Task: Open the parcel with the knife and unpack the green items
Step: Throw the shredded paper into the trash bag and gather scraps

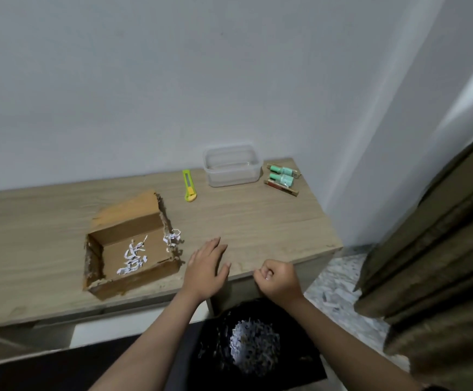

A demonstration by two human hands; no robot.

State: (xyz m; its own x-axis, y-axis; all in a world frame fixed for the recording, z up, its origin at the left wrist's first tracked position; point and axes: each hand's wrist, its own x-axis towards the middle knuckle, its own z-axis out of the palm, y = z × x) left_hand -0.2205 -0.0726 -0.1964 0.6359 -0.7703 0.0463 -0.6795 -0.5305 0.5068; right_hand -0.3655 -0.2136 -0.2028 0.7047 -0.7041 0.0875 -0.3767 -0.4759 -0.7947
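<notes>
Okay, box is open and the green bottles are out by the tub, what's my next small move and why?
Probably clear the last filler: reach the left hand, flat on the table beside the parcel, in for the white paper shreds and drop them into the black bag below, which already holds some. The green bottles already lie on the table and the knife is set down.

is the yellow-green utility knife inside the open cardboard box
No, the yellow-green utility knife lies on the wooden table behind the open cardboard box.

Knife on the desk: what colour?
The knife is lime green with a yellow-orange slider and tip; the head view shows it.
</notes>
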